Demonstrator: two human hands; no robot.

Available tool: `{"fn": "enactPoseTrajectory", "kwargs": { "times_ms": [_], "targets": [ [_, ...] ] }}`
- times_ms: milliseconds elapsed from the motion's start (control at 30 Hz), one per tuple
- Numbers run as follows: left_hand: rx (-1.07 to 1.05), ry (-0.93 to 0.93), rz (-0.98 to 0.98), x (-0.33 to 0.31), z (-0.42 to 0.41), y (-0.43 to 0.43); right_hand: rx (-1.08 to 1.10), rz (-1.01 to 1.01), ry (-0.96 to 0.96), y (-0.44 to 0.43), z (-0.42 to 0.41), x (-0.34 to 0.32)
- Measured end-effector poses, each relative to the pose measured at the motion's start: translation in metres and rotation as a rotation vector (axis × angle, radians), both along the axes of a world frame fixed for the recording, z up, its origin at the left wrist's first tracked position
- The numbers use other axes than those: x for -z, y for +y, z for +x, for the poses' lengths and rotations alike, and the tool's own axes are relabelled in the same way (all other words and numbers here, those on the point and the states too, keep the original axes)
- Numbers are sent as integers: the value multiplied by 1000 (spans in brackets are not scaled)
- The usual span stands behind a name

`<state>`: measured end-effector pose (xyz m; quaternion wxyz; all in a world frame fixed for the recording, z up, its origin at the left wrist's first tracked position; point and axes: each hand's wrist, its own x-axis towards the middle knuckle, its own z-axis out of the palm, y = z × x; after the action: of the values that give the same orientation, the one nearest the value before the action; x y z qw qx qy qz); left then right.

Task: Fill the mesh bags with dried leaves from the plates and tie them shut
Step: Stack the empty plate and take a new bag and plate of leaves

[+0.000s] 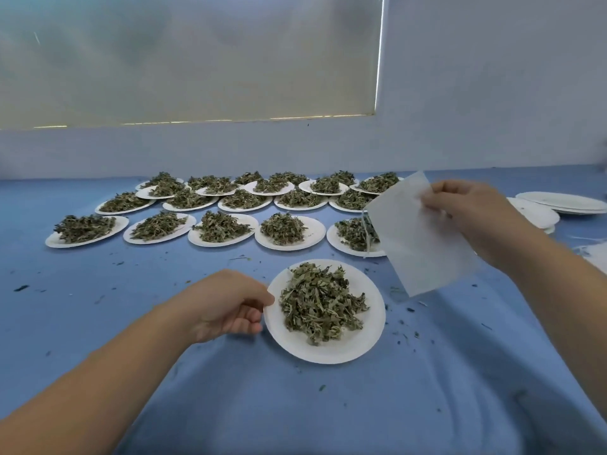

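Head view: left hand (226,307) fingers curled, pinching near paper plate (368,336) left rim; right hand (473,215) pinches empty mesh bag (423,244) top edge, frame right.

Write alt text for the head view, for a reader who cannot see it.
The left hand grips the rim of the near plate of dried leaves while the right hand pinches a flat white mesh bag aloft. Rows of leaf-heaped plates sit on the blue cloth behind; empty plates are stacked far right.

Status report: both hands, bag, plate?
Left hand grips near plate at rim. Right hand pinches mesh bag, raised, looks empty. Leaves on plate, not bagged. Nothing blocking.
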<state>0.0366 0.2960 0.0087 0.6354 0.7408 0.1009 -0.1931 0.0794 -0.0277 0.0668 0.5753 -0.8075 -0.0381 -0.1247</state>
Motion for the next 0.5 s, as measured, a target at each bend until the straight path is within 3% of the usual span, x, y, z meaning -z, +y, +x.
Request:
{"fn": "enactPoseTrajectory", "kwargs": {
  "times_ms": [333, 500],
  "targets": [
    [205, -2, 177, -6, 6, -46, 59, -83, -145, -3, 0, -19],
    [155, -108, 342, -8, 7, -47, 46, -179, -233, 12, 7, -24]
  ]
}}
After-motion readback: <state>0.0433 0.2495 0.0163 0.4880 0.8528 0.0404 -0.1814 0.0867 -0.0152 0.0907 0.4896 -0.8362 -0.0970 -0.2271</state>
